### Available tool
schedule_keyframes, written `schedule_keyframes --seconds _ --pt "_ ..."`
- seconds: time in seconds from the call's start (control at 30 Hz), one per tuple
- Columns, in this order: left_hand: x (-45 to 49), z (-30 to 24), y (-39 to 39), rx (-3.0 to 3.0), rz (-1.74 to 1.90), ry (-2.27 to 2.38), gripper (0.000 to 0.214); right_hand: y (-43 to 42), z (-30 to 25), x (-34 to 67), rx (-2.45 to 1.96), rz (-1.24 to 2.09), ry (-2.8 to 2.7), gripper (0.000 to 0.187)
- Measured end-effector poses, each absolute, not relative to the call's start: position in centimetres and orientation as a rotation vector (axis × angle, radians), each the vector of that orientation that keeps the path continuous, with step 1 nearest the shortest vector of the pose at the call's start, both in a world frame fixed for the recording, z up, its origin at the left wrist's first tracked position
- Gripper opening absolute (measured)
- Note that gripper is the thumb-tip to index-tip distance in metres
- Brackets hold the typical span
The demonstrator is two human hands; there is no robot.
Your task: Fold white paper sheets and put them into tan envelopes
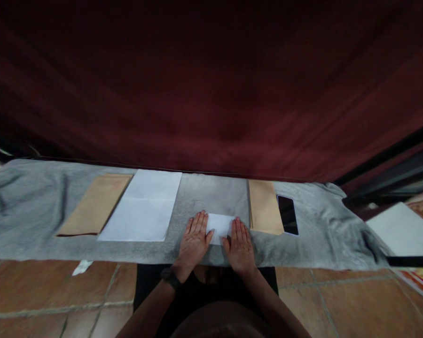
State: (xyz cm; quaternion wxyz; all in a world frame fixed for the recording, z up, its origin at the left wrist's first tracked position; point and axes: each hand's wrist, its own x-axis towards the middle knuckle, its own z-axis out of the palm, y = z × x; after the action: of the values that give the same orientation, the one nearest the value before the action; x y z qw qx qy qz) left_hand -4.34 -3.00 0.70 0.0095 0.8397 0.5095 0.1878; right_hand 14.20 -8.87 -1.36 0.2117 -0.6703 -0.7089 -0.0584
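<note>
A small folded white paper (220, 227) lies flat in front of me on a grey cloth. My left hand (194, 237) presses flat on its left edge, fingers stretched out. On its right edge my right hand (239, 246) also lies flat with the fingers extended. Both thumbs rest on the paper and point inward. To the left of my hands is a stack of larger white sheets (143, 206) with a faint crease across it. Close to my right hand lies a stack of brown envelopes (266, 206).
More brown envelopes (95, 204) lie at the far left. A phone (287, 215) sits beside the right-hand stack. The grey cloth (324, 225) covers a narrow table, with a dark red curtain (211, 103) behind it. A white scrap (82, 267) is on the tiled floor.
</note>
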Motion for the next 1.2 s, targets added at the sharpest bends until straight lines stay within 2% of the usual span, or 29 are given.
schedule_keyframes --seconds 0.27,0.6,0.8,0.9,1.0,1.13,1.2 --pt "-3.5 0.0 -3.2 2.481 0.694 1.638 0.058 -8.9 -1.3 14.0 -1.852 -0.183 -1.962 0.065" --pt "-3.9 -0.4 -2.2 1.467 1.041 1.548 0.05 -8.9 -1.9 14.2 -1.801 -0.167 -1.96 0.064" --pt "-3.7 0.9 -2.4 1.312 1.065 1.463 0.051 -9.1 -0.5 14.7 -1.718 -0.144 -2.023 0.066" --pt "-3.1 3.0 -3.2 1.142 1.111 1.398 0.052 -9.3 1.4 14.4 -1.596 0.023 -2.144 0.073" --pt "-2.5 5.5 -3.5 0.932 1.161 1.307 0.056 -8.9 3.1 14.0 -1.539 0.301 -2.035 0.051" --pt "-2.4 7.2 -3.3 0.692 1.234 1.225 0.06 -7.3 4.7 13.7 -1.515 0.707 -1.415 0.036" --pt "-2.3 7.1 -3.2 0.626 1.228 1.217 0.061 -6.4 5.1 13.6 -1.416 0.964 -1.073 0.034"
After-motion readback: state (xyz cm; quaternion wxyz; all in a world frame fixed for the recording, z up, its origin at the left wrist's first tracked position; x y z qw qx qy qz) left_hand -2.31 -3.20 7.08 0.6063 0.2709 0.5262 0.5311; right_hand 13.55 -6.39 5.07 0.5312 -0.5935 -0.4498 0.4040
